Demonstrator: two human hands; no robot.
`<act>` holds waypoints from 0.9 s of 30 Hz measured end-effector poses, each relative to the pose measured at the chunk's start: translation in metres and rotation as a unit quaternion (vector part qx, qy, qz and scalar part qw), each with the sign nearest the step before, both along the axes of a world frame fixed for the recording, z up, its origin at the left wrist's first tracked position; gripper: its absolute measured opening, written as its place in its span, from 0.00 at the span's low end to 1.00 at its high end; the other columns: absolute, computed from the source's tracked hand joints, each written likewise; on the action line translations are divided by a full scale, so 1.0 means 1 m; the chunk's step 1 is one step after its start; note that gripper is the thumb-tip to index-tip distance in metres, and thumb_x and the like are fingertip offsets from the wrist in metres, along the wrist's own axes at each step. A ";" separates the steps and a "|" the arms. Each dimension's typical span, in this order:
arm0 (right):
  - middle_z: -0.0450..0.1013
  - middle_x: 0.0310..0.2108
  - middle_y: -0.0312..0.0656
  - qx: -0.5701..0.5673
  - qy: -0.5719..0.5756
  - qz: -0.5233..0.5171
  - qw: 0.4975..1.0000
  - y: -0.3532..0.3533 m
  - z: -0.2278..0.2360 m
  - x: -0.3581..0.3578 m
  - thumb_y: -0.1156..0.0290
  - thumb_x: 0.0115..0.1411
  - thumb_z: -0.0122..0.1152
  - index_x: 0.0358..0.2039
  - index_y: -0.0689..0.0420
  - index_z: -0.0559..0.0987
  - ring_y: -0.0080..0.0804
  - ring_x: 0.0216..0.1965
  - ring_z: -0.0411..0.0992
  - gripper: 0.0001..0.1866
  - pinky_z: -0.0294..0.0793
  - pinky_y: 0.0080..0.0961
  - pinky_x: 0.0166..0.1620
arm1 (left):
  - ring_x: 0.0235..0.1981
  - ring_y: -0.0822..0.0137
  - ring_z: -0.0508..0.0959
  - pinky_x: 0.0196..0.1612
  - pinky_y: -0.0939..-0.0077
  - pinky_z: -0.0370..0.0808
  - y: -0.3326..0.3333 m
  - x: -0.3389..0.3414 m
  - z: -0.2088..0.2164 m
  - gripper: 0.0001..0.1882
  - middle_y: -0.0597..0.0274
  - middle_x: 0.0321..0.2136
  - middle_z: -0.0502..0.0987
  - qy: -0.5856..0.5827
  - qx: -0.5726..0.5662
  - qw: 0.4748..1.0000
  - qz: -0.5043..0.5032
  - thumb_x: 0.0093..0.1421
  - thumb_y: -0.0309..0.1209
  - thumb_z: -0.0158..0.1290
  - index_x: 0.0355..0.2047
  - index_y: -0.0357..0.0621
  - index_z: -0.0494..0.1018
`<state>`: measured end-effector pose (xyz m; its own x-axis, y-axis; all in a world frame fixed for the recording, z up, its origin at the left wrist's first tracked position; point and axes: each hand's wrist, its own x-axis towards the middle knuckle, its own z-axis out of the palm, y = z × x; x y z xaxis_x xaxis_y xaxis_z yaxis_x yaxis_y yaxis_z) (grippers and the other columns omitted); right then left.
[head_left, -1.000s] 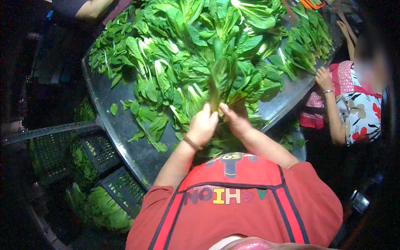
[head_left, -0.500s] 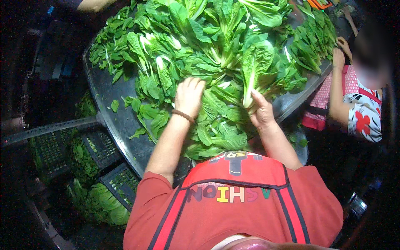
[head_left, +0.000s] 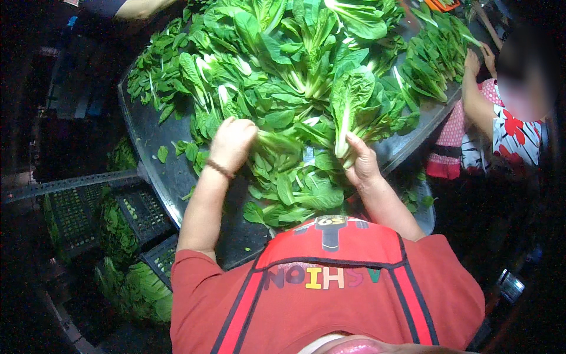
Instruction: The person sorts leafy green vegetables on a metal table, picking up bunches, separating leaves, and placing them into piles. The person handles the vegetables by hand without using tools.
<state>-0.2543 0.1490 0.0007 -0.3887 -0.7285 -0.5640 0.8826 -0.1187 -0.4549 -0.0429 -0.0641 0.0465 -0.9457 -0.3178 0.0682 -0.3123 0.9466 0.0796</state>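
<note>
My right hand [head_left: 361, 162] is closed on the pale stem end of a leafy green [head_left: 354, 97], whose broad crinkled leaves point away from me. My left hand [head_left: 234, 143], with a brown band at the wrist, is closed on a second leafy green [head_left: 277, 144]; its leaves trail to the right, smeared by motion. Beneath and beyond both hands spreads a big pile of leafy greens [head_left: 259, 88]. Loose leaves [head_left: 312, 192] lie between my forearms, close to my red apron [head_left: 330, 245].
The dark metal table [head_left: 144, 127] has a raised shiny edge. Black slatted crates [head_left: 144, 209] with greens stand low on the left. At the right, a co-worker's hands [head_left: 480, 62] touch greens at the table edge. Another person's arm [head_left: 144, 7] reaches in at the far left. An orange item [head_left: 442, 5] lies far right.
My left hand has moved left and slightly nearer, dragging a leafy green out of the pile. My right hand, still gripping its green, has shifted slightly left and nearer.
</note>
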 end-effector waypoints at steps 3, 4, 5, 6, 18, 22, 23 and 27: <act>0.73 0.30 0.37 -0.001 0.000 -0.013 1.000 0.003 -0.003 0.000 0.68 0.52 0.60 0.35 0.61 0.76 0.27 0.31 0.72 0.12 0.71 0.24 0.35 | 0.31 0.56 0.74 0.37 0.72 0.71 0.001 0.015 0.049 0.08 0.54 0.30 0.71 0.200 0.074 0.963 0.166 0.47 0.20 0.52 0.29 0.38 0.68; 0.73 0.30 0.37 -0.007 0.000 -0.011 1.000 0.002 -0.001 0.001 0.68 0.52 0.60 0.35 0.61 0.76 0.27 0.31 0.72 0.12 0.71 0.24 0.35 | 0.33 0.61 0.74 0.38 0.74 0.71 -0.005 0.033 0.047 0.13 0.56 0.32 0.71 0.262 0.121 0.932 0.219 0.48 0.18 0.52 0.35 0.39 0.67; 0.73 0.30 0.37 -0.013 0.002 -0.005 1.000 0.001 0.001 0.004 0.68 0.52 0.60 0.35 0.62 0.76 0.27 0.31 0.72 0.13 0.71 0.25 0.35 | 0.34 0.64 0.74 0.39 0.75 0.71 -0.001 0.039 0.036 0.14 0.58 0.34 0.71 0.402 0.261 0.835 0.271 0.50 0.19 0.51 0.39 0.39 0.66; 0.74 0.31 0.37 -0.009 0.002 -0.005 1.000 0.001 0.000 0.006 0.68 0.52 0.60 0.36 0.62 0.76 0.27 0.31 0.72 0.13 0.71 0.25 0.36 | 0.36 0.66 0.73 0.40 0.76 0.71 0.004 0.040 0.025 0.15 0.60 0.36 0.71 0.522 0.388 0.695 0.306 0.53 0.19 0.50 0.42 0.40 0.64; 0.73 0.29 0.37 0.013 0.033 0.027 0.999 -0.007 0.001 0.031 0.67 0.54 0.57 0.36 0.60 0.75 0.27 0.30 0.71 0.12 0.70 0.23 0.34 | 0.32 0.73 0.74 0.31 0.84 0.73 0.076 -0.021 -0.016 0.12 0.69 0.34 0.73 0.440 0.807 0.290 0.268 0.57 0.25 0.49 0.42 0.50 0.66; 0.73 0.30 0.37 0.018 0.029 0.017 0.999 -0.006 0.001 0.031 0.68 0.54 0.58 0.37 0.60 0.74 0.26 0.30 0.71 0.12 0.70 0.22 0.34 | 0.30 0.72 0.75 0.28 0.86 0.71 0.087 -0.037 -0.015 0.09 0.67 0.32 0.73 0.410 0.811 0.276 0.314 0.58 0.25 0.49 0.38 0.50 0.65; 0.73 0.30 0.37 0.017 0.030 0.009 0.999 -0.007 0.004 0.031 0.68 0.54 0.58 0.37 0.60 0.74 0.26 0.30 0.71 0.12 0.70 0.22 0.34 | 0.29 0.73 0.75 0.27 0.86 0.71 0.090 -0.040 -0.017 0.08 0.66 0.33 0.74 0.403 0.819 0.263 0.314 0.58 0.27 0.48 0.38 0.51 0.66; 0.73 0.30 0.36 0.054 0.046 -0.017 0.997 -0.009 0.003 0.029 0.70 0.52 0.60 0.37 0.60 0.74 0.25 0.30 0.71 0.12 0.70 0.21 0.34 | 0.27 0.77 0.74 0.27 0.86 0.73 0.100 -0.042 -0.032 0.14 0.68 0.36 0.75 0.372 0.866 0.214 0.258 0.61 0.36 0.45 0.46 0.50 0.66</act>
